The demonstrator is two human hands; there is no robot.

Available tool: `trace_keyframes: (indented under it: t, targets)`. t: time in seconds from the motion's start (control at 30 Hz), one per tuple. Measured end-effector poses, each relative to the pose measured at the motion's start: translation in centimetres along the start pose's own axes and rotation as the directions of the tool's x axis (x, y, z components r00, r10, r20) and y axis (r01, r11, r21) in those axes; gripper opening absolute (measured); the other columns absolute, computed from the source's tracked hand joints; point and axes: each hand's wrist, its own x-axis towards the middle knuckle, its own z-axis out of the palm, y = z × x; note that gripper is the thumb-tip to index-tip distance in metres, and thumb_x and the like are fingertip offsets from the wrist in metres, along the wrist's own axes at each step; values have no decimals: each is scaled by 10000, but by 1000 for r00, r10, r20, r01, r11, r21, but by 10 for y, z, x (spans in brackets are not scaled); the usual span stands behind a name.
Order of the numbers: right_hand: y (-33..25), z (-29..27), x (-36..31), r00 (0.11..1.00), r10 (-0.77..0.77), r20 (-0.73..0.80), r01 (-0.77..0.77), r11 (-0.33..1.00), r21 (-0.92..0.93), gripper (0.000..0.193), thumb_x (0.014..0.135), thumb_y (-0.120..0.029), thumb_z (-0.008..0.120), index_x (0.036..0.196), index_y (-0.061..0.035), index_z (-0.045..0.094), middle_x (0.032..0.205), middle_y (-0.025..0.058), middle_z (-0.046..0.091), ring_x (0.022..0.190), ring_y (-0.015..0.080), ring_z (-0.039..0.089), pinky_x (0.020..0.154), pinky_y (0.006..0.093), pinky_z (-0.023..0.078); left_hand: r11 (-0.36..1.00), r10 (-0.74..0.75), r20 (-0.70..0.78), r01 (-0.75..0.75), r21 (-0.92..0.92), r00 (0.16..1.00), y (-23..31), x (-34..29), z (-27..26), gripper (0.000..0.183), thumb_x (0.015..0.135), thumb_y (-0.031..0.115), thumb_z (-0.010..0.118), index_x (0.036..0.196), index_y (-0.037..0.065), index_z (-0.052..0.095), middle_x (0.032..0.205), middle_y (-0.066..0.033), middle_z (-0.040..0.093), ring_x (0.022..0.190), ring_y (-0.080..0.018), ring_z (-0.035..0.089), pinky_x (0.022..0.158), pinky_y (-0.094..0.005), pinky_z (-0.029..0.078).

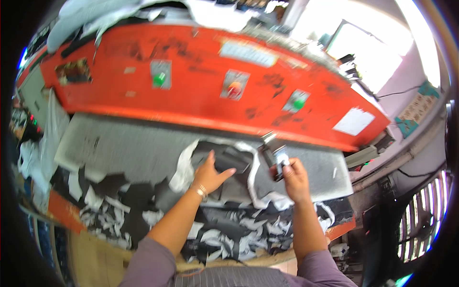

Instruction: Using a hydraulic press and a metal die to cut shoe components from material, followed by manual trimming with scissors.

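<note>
My left hand (209,178), thumb and fingers spread, is over a dark sheet of material (224,155) with white edges. Nothing is in its grip, and a bracelet circles the wrist. To its right, my right hand (295,181) is closed round a shiny metal cutting die (275,152), held tilted above the pale grey work surface (129,143). A white strip (254,177) curls down between the two hands. Blur hides the die's exact outline.
Behind the surface stands an orange machine panel (191,91) with green buttons (159,80) and a red knob (234,90). Black and white offcuts (229,232) are heaped along the near edge. A translucent plastic bag (53,124) hangs at the left.
</note>
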Motion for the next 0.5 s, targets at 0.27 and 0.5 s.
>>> trace_keyframes:
  t: [0.27,0.5]
  targets:
    - [-179,48,157,624,-735,265,609,245,-754,128,850,-140,616,946,-60,589,800,112,539,773,320,520,745,399,420,971,196,-401,-120,207,895,-37,-3,26,364,739,334,699,901,11,653,855,-206,651,878,-407,572,842,-467,423]
    - [-189,13,286,757,-614,221,386,149,-910,206,868,-284,593,953,-98,607,936,122,609,951,318,560,869,432,415,990,134,-299,-142,-6,945,1,-5,24,279,707,247,725,834,7,659,833,-193,645,844,-378,580,792,-435,450]
